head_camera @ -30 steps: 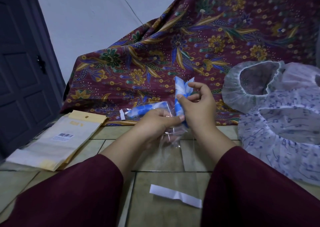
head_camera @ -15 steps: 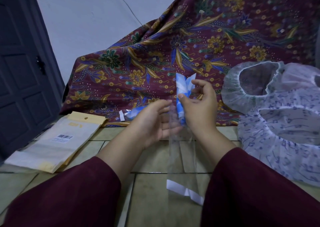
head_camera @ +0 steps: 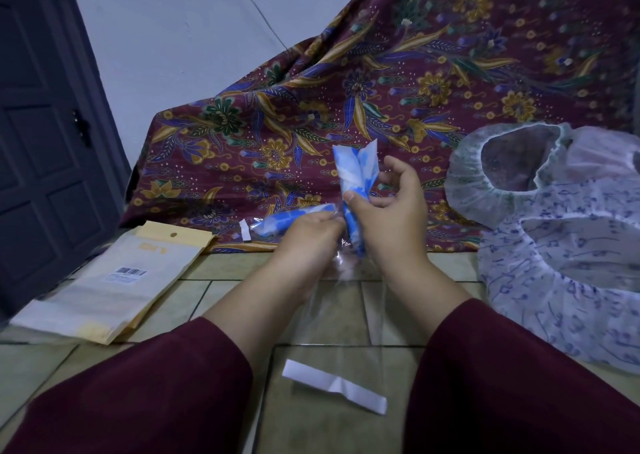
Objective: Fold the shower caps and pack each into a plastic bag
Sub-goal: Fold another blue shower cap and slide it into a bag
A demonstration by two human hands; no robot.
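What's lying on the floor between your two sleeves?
In the head view, the clear plastic bag hangs down from the hands, its white strip resting on the tiled floor between the sleeves.

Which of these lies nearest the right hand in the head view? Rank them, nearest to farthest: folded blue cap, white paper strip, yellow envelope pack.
From the right hand:
1. Folded blue cap: pinched in that hand's fingers, standing upright.
2. White paper strip: on the tiled floor below, between the sleeves.
3. Yellow envelope pack: far left on the floor, beside the dark door.
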